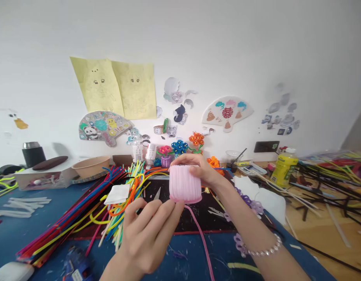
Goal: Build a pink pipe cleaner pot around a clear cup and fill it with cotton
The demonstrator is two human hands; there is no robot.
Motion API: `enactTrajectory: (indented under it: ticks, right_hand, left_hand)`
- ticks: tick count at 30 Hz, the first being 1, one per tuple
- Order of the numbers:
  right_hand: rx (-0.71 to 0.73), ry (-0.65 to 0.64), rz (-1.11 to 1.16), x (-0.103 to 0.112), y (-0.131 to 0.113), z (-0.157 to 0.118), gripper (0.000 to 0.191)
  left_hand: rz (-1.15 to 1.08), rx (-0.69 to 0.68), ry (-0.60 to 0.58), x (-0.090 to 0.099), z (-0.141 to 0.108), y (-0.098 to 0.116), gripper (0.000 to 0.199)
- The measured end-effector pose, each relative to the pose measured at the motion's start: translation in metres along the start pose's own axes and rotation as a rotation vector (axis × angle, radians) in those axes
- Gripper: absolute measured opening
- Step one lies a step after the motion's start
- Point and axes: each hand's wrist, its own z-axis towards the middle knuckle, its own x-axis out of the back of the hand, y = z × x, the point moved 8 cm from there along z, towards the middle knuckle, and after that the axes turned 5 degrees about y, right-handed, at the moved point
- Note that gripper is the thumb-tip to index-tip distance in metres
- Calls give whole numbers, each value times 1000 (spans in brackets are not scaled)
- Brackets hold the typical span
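A small pale pink pot with upright ribs, seemingly made of pipe cleaners, is held up over the middle of the table. My right hand grips it from above and the right side, fingers over the top and thumb on the front. Along the bottom edge runs a darker pink pipe cleaner, its loose end hanging down toward me. My left hand pinches that pipe cleaner against the pot's lower rim with its fingertips. The pot's far side and base are hidden.
Bundled coloured pipe cleaners lie left. A blue glue gun sits front left, scissors right of the pot. Pipe-cleaner flowers stand by the wall. A yellow bottle and loose black pipe cleaners are at right.
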Motion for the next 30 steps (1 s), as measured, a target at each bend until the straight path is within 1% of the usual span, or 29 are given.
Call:
enactTrajectory:
  ticks: [4, 9, 19, 24, 27, 30]
  right_hand:
    - [7, -6, -11, -4, -1, 0, 56]
    - [6, -19, -7, -8, -3, 0, 56]
    - [12, -24, -39, -9, -2, -1, 55]
    - [18, -23, -38, -9, -2, -1, 52]
    - [18, -22, -43, -7, -2, -1, 52]
    - [-3, -3, -23, -3, -2, -2, 54]
  left_hand:
    - [16, 24, 30, 4, 2, 0, 11]
    - [23, 63, 38, 6, 2, -2, 8]
    - [24, 37, 49, 2, -1, -1, 6]
    - [-3, 39, 25, 0, -2, -2, 10]
    - [-22, 27, 12, 5, 0, -2, 14]
    - [-7, 59, 32, 14, 2, -5, 9]
